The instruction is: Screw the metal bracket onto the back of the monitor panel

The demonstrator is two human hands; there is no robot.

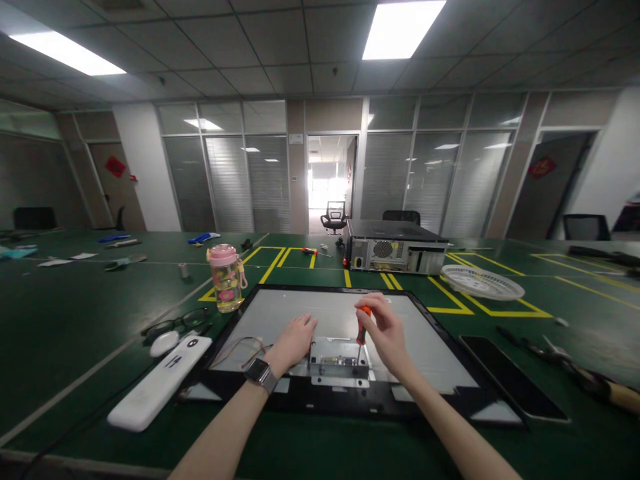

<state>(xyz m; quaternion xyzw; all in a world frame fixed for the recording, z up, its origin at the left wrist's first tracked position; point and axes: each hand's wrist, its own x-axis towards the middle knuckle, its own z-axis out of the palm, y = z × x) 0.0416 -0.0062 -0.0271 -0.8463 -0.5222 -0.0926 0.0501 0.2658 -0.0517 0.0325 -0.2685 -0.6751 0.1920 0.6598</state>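
A large flat panel [245, 313] with a black frame lies on the green table. On its near middle part sits a metal bracket [340, 383] with connectors in it. My right hand [384, 330] is closed around the handle of an orange and black screwdriver [362, 331], held upright with its shaft down at the bracket's right side. My left hand [295, 339], with a watch on the wrist, rests at the bracket's left edge, its fingers stretched over the panel. Thin wires [237, 343] lie on the panel left of that hand.
Left of the panel are a pink bottle [226, 280], glasses [177, 321], a white mouse [164, 343] and a long white device [160, 383]. Behind stand a computer case [395, 247] and a white basket [483, 281]. A black phone-like slab [513, 377] and tools [575, 367] lie right.
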